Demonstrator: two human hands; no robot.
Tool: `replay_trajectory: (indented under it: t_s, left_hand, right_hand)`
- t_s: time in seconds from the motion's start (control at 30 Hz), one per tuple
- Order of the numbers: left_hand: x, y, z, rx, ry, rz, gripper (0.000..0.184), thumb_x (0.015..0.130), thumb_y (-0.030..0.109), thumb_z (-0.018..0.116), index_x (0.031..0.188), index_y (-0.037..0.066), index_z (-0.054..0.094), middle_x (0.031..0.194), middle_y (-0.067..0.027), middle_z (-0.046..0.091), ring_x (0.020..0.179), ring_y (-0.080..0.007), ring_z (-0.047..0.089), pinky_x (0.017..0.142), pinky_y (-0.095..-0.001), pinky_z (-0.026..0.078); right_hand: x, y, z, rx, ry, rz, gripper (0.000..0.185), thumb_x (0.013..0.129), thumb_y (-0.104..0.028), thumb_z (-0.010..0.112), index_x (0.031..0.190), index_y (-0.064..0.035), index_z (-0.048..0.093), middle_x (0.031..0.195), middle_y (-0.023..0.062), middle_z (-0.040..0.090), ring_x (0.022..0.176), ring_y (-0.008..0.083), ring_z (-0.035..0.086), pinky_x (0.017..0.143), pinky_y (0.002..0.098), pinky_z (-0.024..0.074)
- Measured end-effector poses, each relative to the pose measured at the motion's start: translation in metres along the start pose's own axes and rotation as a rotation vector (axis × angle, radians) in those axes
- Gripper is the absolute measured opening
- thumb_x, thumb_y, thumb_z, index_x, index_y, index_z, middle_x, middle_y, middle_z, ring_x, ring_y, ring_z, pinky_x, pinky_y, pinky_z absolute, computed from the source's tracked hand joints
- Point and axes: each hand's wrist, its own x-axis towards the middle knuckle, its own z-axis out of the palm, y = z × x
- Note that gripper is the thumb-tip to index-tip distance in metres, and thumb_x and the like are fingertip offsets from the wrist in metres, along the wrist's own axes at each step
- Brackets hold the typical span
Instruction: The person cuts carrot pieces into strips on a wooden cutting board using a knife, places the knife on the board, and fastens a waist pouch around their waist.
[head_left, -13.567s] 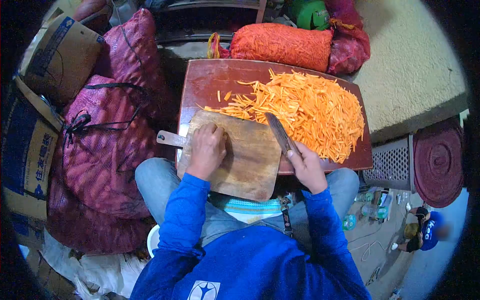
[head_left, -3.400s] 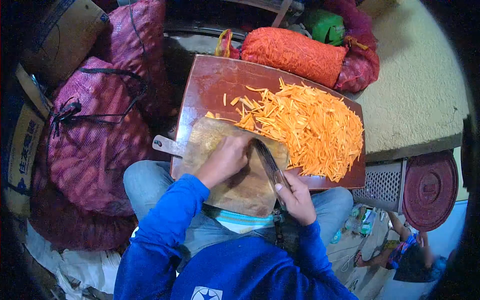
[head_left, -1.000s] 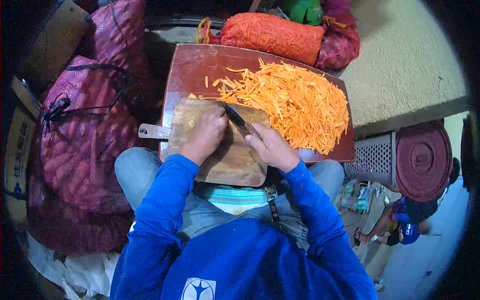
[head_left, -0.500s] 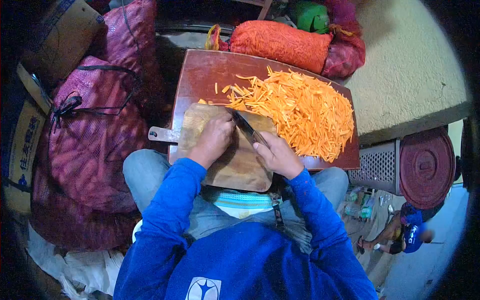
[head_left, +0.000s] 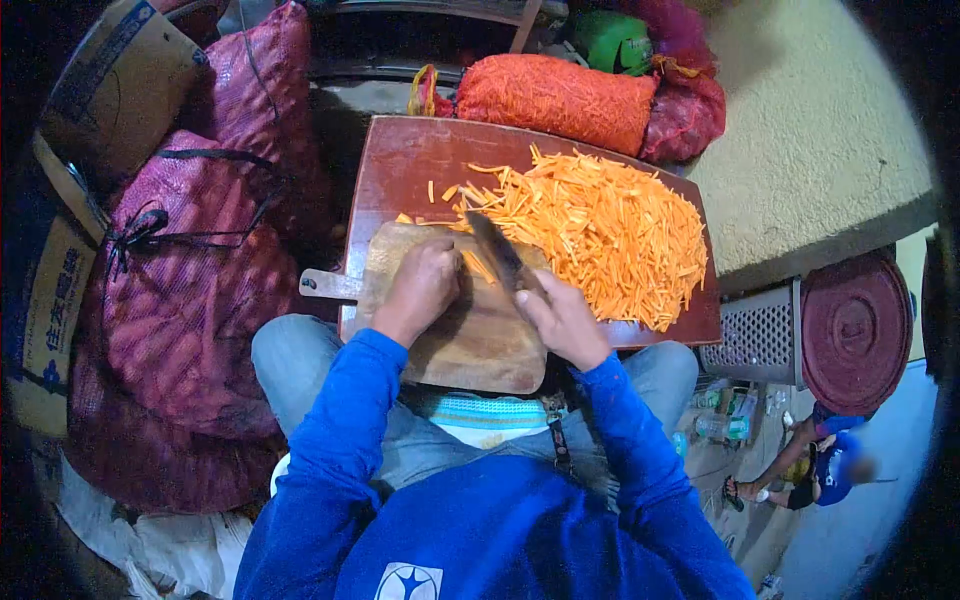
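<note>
My right hand [head_left: 560, 315] is closed round the handle of a knife [head_left: 492, 248], whose dark blade slants up and left over the wooden cutting board [head_left: 465, 350]. On the board my left hand [head_left: 425, 280] has its fingers curled together; whatever they hold is hidden beneath them. A few cut orange strips [head_left: 479, 266] lie between that hand and the blade. Beyond the board, a large heap of orange strips [head_left: 610, 235] covers the right part of the reddish-brown table [head_left: 400, 160]. The board's handle sticks out to the left.
Large purple mesh sacks [head_left: 190, 300] and cardboard boxes [head_left: 120, 100] stand at the left. An orange-filled mesh bag [head_left: 555, 95] lies behind the table. At the right are a grey crate [head_left: 755, 332], a round maroon lid [head_left: 850, 330], a concrete ledge [head_left: 820, 150] and a distant person [head_left: 835, 468].
Cut strips now show on the board beside my left hand. My right hand has tilted the blade, which shows more of its side and sits apart from my left fingers.
</note>
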Motion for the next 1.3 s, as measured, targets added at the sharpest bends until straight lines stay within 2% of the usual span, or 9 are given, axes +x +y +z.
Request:
replay_trajectory:
  t_s: [0.03, 0.27, 0.4, 0.67, 0.77, 0.87, 1.03, 1.13, 1.3]
  left_hand:
    - [0.000, -0.003, -0.001, 0.016, 0.024, -0.020, 0.004, 0.074, 0.000, 0.065, 0.074, 0.000, 0.069, 0.086, -0.0206, 0.066, 0.087, -0.0407, 0.067, 0.082, -0.0507, 0.054]
    - [0.014, -0.024, -0.019, 0.317, 0.008, -0.004, 0.004, 0.080, 0.008, 0.069, 0.080, 0.005, 0.073, 0.089, -0.0156, 0.069, 0.087, -0.0382, 0.068, 0.077, -0.0505, 0.053]
    - [0.016, -0.022, -0.018, 0.312, -0.045, -0.033, 0.007, 0.076, 0.010, 0.072, 0.078, 0.004, 0.076, 0.093, -0.0159, 0.071, 0.094, -0.0350, 0.071, 0.084, -0.0495, 0.054]
    - [0.017, -0.023, -0.016, 0.355, -0.100, -0.051, 0.011, 0.082, 0.015, 0.074, 0.084, 0.004, 0.077, 0.100, -0.0158, 0.071, 0.102, -0.0349, 0.068, 0.092, -0.0488, 0.050]
    - [0.017, -0.029, -0.019, 0.289, -0.077, 0.003, 0.009, 0.083, 0.012, 0.073, 0.086, 0.004, 0.076, 0.096, -0.0176, 0.069, 0.098, -0.0394, 0.067, 0.086, -0.0521, 0.051]
    - [0.018, -0.028, -0.019, 0.254, -0.125, -0.060, 0.011, 0.082, 0.014, 0.074, 0.086, 0.005, 0.077, 0.099, -0.0167, 0.071, 0.100, -0.0371, 0.068, 0.094, -0.0494, 0.048]
    - [0.018, -0.041, -0.015, 0.248, -0.120, -0.071, 0.012, 0.082, 0.012, 0.073, 0.091, 0.005, 0.076, 0.096, -0.0172, 0.071, 0.097, -0.0377, 0.068, 0.088, -0.0512, 0.048]
    - [0.023, -0.040, -0.021, 0.243, -0.093, -0.055, 0.013, 0.082, 0.013, 0.073, 0.091, 0.004, 0.076, 0.093, -0.0178, 0.071, 0.092, -0.0387, 0.069, 0.084, -0.0512, 0.051]
    - [0.023, -0.032, -0.029, 0.231, -0.035, -0.023, 0.015, 0.079, 0.011, 0.073, 0.091, 0.003, 0.076, 0.091, -0.0191, 0.071, 0.088, -0.0396, 0.069, 0.079, -0.0503, 0.055]
  right_hand:
    - [-0.001, -0.003, -0.004, 0.047, -0.011, 0.070, 0.030, 0.103, -0.019, 0.061, 0.126, 0.0010, 0.064, 0.093, 0.0207, 0.069, 0.088, 0.0294, 0.069, 0.082, 0.0413, 0.0534]
    - [-0.009, -0.008, -0.001, -0.025, -0.286, 0.195, 0.030, 0.103, -0.021, 0.061, 0.121, 0.0028, 0.065, 0.091, 0.0235, 0.069, 0.088, 0.0319, 0.071, 0.081, 0.0426, 0.0539]
    - [-0.004, 0.045, -0.022, -0.079, 0.013, 0.013, 0.032, 0.102, -0.024, 0.061, 0.122, 0.0017, 0.065, 0.099, 0.0291, 0.069, 0.094, 0.0406, 0.071, 0.083, 0.0459, 0.0538]
    - [-0.013, 0.024, -0.066, -0.184, 0.213, 0.250, 0.034, 0.100, -0.025, 0.065, 0.121, 0.0012, 0.066, 0.096, 0.0274, 0.071, 0.090, 0.0374, 0.073, 0.078, 0.0443, 0.0547]
    - [-0.017, 0.027, -0.051, -0.071, 0.136, 0.044, 0.033, 0.099, -0.024, 0.065, 0.122, -0.0005, 0.066, 0.088, 0.0273, 0.069, 0.085, 0.0421, 0.072, 0.074, 0.0455, 0.0550]
    - [-0.025, 0.018, -0.037, -0.181, 0.044, 0.185, 0.034, 0.098, -0.021, 0.065, 0.124, 0.0001, 0.065, 0.091, 0.0262, 0.071, 0.087, 0.0432, 0.071, 0.074, 0.0481, 0.0553]
    - [-0.038, 0.013, -0.007, -0.479, 0.117, -0.164, 0.052, 0.094, -0.023, 0.071, 0.140, -0.0033, 0.059, 0.115, 0.0245, 0.070, 0.100, 0.0413, 0.070, 0.081, 0.0487, 0.0567]
    - [-0.041, 0.001, 0.006, -0.563, -0.104, -0.053, 0.054, 0.092, -0.021, 0.072, 0.141, -0.0049, 0.056, 0.112, 0.0213, 0.067, 0.097, 0.0402, 0.068, 0.078, 0.0485, 0.0556]
    - [-0.053, 0.001, 0.010, -0.532, -0.017, -0.185, 0.051, 0.092, -0.025, 0.072, 0.137, -0.0072, 0.056, 0.101, 0.0163, 0.062, 0.092, 0.0374, 0.066, 0.076, 0.0475, 0.0554]
